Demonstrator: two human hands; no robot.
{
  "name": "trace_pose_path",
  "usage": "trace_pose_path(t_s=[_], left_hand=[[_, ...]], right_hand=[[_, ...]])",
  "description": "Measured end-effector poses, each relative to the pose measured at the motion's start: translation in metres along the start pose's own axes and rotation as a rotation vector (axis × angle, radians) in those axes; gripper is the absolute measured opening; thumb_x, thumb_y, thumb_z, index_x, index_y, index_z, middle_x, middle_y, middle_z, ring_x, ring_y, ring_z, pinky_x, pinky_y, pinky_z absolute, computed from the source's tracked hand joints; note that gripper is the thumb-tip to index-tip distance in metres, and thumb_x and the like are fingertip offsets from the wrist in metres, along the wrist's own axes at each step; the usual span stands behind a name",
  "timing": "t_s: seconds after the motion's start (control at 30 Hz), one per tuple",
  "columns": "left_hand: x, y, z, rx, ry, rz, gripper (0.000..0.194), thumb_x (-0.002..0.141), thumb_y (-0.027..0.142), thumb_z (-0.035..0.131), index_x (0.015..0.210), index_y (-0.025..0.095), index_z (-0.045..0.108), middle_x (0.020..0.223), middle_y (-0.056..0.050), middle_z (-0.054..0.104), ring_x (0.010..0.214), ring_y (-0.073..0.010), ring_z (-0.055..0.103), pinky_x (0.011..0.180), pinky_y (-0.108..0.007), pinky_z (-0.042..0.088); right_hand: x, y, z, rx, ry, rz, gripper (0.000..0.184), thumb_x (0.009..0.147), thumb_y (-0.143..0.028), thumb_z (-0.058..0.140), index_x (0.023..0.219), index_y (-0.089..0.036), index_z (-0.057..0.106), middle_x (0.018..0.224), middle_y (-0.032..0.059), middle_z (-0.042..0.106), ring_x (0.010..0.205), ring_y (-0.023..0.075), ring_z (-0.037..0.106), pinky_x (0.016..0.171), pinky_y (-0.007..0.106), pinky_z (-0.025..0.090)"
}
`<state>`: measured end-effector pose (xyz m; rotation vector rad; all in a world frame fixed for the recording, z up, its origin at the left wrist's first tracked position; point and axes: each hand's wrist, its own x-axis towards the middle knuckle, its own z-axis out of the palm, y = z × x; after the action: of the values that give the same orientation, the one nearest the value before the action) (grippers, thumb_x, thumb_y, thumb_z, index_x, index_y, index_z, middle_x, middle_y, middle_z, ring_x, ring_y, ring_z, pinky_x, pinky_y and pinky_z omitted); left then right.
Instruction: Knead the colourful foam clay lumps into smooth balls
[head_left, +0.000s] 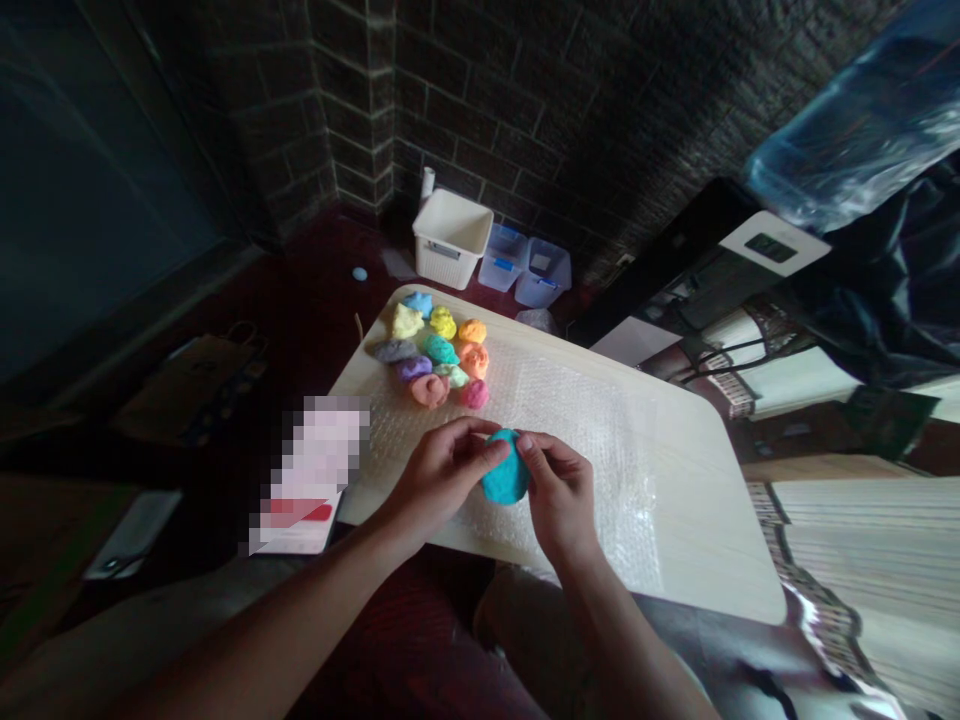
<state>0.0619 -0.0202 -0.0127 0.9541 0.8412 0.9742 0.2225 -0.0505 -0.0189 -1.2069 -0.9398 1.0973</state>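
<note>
A flattened, rounded piece of turquoise modelling clay (504, 478) is pinched between both hands above the table. My left hand (448, 458) grips its left edge, thumb on the near face. On the opposite edge, my right hand (559, 485) holds it between thumb and fingers; some fingertips are hidden behind the clay. Beyond my left hand lies a cluster of clay lumps in several colours, among them a teal lump (441, 349), a pink lump (475, 394), a salmon lump (430, 391) and a yellow lump (443, 322). Bubble wrap (592, 430) is spread under the hands.
The pale table (697, 500) has rounded corners. Past its far edge stand a white basket (453, 222) and two clear plastic boxes (543, 272) by a dark brick wall. A partly blurred lit screen (319, 480) is left of the table. A paper bag (187, 385) sits farther left.
</note>
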Motion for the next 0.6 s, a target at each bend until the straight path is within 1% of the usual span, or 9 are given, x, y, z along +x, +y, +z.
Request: trace_pose_path(t_s=[0.03, 0.1, 0.2, 0.23, 0.3, 0.37, 0.43, 0.57, 0.6], left_hand=[[0.0, -0.001, 0.001, -0.014, -0.015, -0.027, 0.036, 0.079, 0.041, 0.087, 0.101, 0.015, 0.076, 0.089, -0.006, 0.076, 0.08, -0.0186, 0.07, 0.069, -0.027, 0.053], [-0.001, -0.002, 0.0, 0.014, -0.046, -0.051, 0.034, 0.075, 0.038, 0.089, 0.093, 0.014, 0.074, 0.084, -0.004, 0.074, 0.076, -0.018, 0.068, 0.067, -0.026, 0.051], [-0.002, 0.001, -0.003, 0.16, -0.055, -0.008, 0.027, 0.079, 0.038, 0.085, 0.079, 0.014, 0.072, 0.074, -0.002, 0.07, 0.07, -0.0167, 0.064, 0.064, -0.026, 0.047], [-0.002, 0.003, -0.004, 0.203, -0.056, 0.009, 0.026, 0.08, 0.038, 0.084, 0.078, 0.014, 0.073, 0.074, -0.003, 0.07, 0.07, -0.0168, 0.064, 0.064, -0.026, 0.046], [-0.003, 0.007, -0.006, 0.257, -0.068, 0.024, 0.024, 0.081, 0.037, 0.082, 0.078, 0.014, 0.075, 0.074, -0.003, 0.071, 0.07, -0.0173, 0.063, 0.064, -0.027, 0.046], [-0.005, 0.008, -0.006, 0.289, -0.08, 0.026, 0.024, 0.082, 0.037, 0.081, 0.077, 0.015, 0.075, 0.071, -0.002, 0.07, 0.068, -0.0165, 0.062, 0.062, -0.026, 0.044], [-0.006, 0.006, -0.005, 0.298, -0.093, 0.034, 0.024, 0.083, 0.037, 0.08, 0.076, 0.015, 0.073, 0.07, -0.001, 0.069, 0.066, -0.0156, 0.061, 0.06, -0.025, 0.042], [-0.007, -0.004, -0.002, 0.248, -0.113, 0.043, 0.023, 0.085, 0.038, 0.08, 0.09, 0.016, 0.073, 0.079, -0.002, 0.072, 0.071, -0.0164, 0.065, 0.062, -0.024, 0.045], [-0.007, -0.005, -0.002, 0.249, -0.111, 0.04, 0.023, 0.086, 0.038, 0.079, 0.09, 0.016, 0.073, 0.08, -0.002, 0.072, 0.07, -0.0164, 0.065, 0.062, -0.025, 0.045]], right_hand=[[0.0, 0.0, 0.0, 0.02, 0.037, 0.006, 0.014, 0.089, -0.039, 0.084, 0.092, -0.025, 0.083, 0.088, 0.0025, 0.079, 0.078, 0.0167, 0.069, 0.072, 0.031, 0.055], [0.001, -0.001, -0.001, 0.031, 0.086, 0.009, 0.018, 0.088, -0.04, 0.084, 0.099, -0.025, 0.082, 0.091, 0.0022, 0.077, 0.078, 0.0161, 0.068, 0.072, 0.03, 0.055], [0.002, -0.004, -0.002, -0.01, 0.032, -0.004, 0.027, 0.088, -0.04, 0.085, 0.111, -0.027, 0.081, 0.094, 0.0021, 0.076, 0.081, 0.0164, 0.067, 0.073, 0.03, 0.054], [0.002, -0.006, -0.003, -0.03, -0.009, -0.011, 0.026, 0.088, -0.039, 0.085, 0.111, -0.028, 0.081, 0.095, 0.0024, 0.077, 0.083, 0.0167, 0.067, 0.075, 0.031, 0.054], [0.002, -0.007, -0.004, -0.062, -0.074, -0.027, 0.017, 0.088, -0.037, 0.085, 0.102, -0.027, 0.084, 0.094, 0.003, 0.077, 0.084, 0.0173, 0.067, 0.076, 0.031, 0.053], [0.002, -0.007, -0.005, -0.08, -0.094, -0.029, 0.012, 0.089, -0.036, 0.084, 0.091, -0.025, 0.084, 0.09, 0.0033, 0.077, 0.082, 0.0173, 0.067, 0.074, 0.031, 0.052], [0.002, -0.006, -0.005, -0.065, -0.061, -0.016, 0.014, 0.089, -0.036, 0.084, 0.085, -0.023, 0.084, 0.087, 0.0034, 0.077, 0.079, 0.0166, 0.067, 0.072, 0.03, 0.052], [0.002, -0.004, -0.003, 0.036, 0.056, 0.035, 0.019, 0.088, -0.042, 0.084, 0.083, -0.023, 0.083, 0.081, 0.0025, 0.077, 0.071, 0.0149, 0.065, 0.067, 0.029, 0.052], [0.002, -0.004, -0.003, 0.056, 0.069, 0.042, 0.021, 0.087, -0.043, 0.085, 0.083, -0.023, 0.082, 0.08, 0.0023, 0.077, 0.07, 0.0148, 0.065, 0.067, 0.028, 0.053]])
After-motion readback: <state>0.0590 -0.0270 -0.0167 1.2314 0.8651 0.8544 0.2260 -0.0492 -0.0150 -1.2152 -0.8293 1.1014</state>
